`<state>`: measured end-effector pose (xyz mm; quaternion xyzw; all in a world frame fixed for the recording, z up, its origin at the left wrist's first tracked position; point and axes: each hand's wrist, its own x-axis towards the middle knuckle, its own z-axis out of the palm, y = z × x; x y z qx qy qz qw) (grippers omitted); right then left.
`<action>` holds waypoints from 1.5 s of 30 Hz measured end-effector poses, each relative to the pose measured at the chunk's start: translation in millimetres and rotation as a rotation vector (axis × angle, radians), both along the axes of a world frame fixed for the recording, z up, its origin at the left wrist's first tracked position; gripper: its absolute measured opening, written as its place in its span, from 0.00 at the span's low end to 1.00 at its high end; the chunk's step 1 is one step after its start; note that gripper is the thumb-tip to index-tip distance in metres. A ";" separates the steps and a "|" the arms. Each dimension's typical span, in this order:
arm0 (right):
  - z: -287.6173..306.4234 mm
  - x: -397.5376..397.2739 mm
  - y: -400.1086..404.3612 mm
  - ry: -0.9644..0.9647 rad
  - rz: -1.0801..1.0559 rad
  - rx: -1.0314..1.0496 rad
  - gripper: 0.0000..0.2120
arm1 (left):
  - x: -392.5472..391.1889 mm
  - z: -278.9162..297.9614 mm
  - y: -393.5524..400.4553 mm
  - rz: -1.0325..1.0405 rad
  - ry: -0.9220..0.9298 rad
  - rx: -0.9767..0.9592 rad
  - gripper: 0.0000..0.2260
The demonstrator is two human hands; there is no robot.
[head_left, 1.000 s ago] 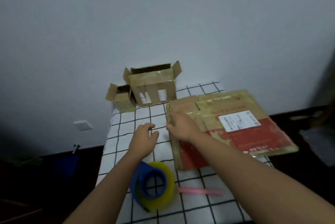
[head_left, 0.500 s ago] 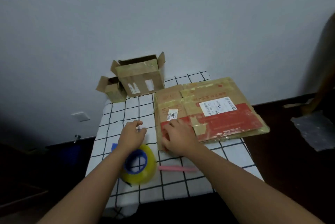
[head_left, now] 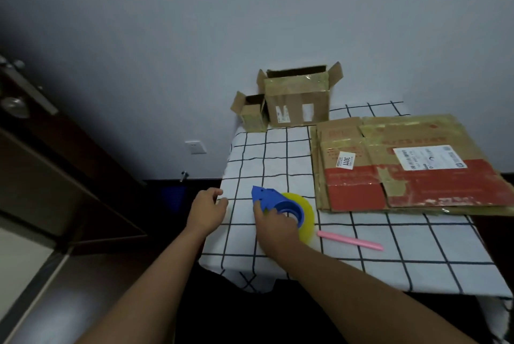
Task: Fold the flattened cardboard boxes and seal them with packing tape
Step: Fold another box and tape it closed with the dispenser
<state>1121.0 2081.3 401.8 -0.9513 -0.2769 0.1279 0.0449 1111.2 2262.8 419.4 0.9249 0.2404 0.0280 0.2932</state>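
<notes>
1. Far left: a dark wooden door (head_left: 41,165) with a metal knob. On the grey wall to its right I note a white wall socket (head_left: 195,147).
2. My left hand (head_left: 207,211) rests at the left edge of the table covered in a white cloth with a black grid (head_left: 278,154). Fingers loosely curled, thumb apart; it grips nothing, and the fingertips touch the cloth edge.
3. My right hand (head_left: 274,225) lies on the roll of yellowish packing tape in its blue plastic dispenser (head_left: 281,204). Fingers are laid over the blue hub and the near side of the roll. I cannot tell whether the grasp is closed or merely resting.
4. The dispenser sits flat on the cloth, near the table's left front, its pointed blue nose aimed away to the left.
5. At the back against the wall: a small open brown cardboard box (head_left: 251,112), flaps up, touching a larger open brown cardboard box (head_left: 297,104) to its right.
6. Just right of the tape roll, on the cloth: a thin pink pen-like stick (head_left: 350,240), lying apart from the roll.
7. Right side: a stack of flattened brown and red cardboard boxes (head_left: 403,176) with white labels, lying flat and overhanging the table's right edge. Neither hand touches it.
</notes>
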 end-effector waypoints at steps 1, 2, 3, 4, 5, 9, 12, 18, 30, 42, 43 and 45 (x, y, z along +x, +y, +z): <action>2.3 -1.9 0.2 -0.024 0.006 -0.013 0.34 | -0.2 -0.1 -0.8 -0.007 -0.013 -0.010 0.15; 6.2 -3.7 -0.3 -0.045 0.016 -0.023 0.34 | -0.1 1.2 -3.4 -0.012 -0.028 -0.017 0.15; 10.3 -5.0 -1.2 -0.065 0.027 -0.028 0.33 | 1.1 3.5 -7.1 -0.017 -0.050 -0.020 0.15; 14.9 -6.3 -2.8 -0.087 0.038 -0.030 0.33 | 3.5 6.5 -11.7 -0.020 -0.075 -0.029 0.15; 19.9 -7.8 -5.9 -0.106 0.051 -0.026 0.32 | 6.5 9.8 -17.3 -0.025 -0.103 -0.044 0.14; 37.8 -19.0 -36.9 -0.139 0.102 -0.010 0.30 | 26.0 23.2 -49.4 -0.082 -0.197 -0.085 0.12; 44.6 -24.9 -79.5 -0.093 0.083 0.012 0.29 | 47.4 28.8 -89.2 -0.148 -0.231 -0.099 0.13; 45.6 -36.6 -181.4 0.005 0.083 0.047 0.30 | 76.7 29.8 -187.5 -0.346 -0.229 -0.086 0.12; 18.2 -26.2 -272.8 0.037 -0.111 0.020 0.25 | 96.5 -14.1 -266.4 -0.706 0.068 0.106 0.25; 49.4 46.7 -274.2 0.123 -0.258 0.213 0.24 | 118.7 -8.9 -266.6 -0.175 -0.067 -0.490 0.27; 49.7 51.3 -271.7 0.096 -0.277 0.234 0.23 | 121.9 -6.9 -266.0 -0.155 -0.060 -0.555 0.29; 53.3 57.8 -265.8 0.051 -0.315 0.281 0.20 | 129.0 -0.7 -262.0 -0.108 -0.026 -0.677 0.25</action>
